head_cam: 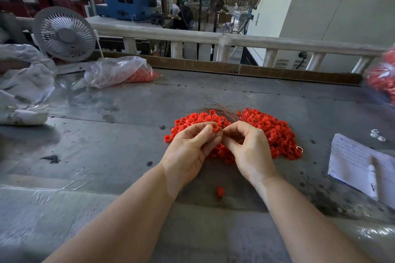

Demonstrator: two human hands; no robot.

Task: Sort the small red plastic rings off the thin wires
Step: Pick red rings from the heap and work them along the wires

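Over the ring pile [271,128] on the grey surface [106,134], left hand [188,151] pinches one red ring [214,127]. Right hand [245,147] grip pinches a thin wire [226,113].

A grey, scuffed table [106,145] is carrying everything here. At its far left edge a small white desk fan [64,33] is standing, facing the viewer. Just right of the fan a clear plastic bag [119,70] is lying on its side. Crumpled white plastic sheeting [23,83] is sitting left of the fan. Well to the fan's right, near the table's right edge, a handwritten paper sheet [350,156] is lying with a pen [373,171] resting on it.
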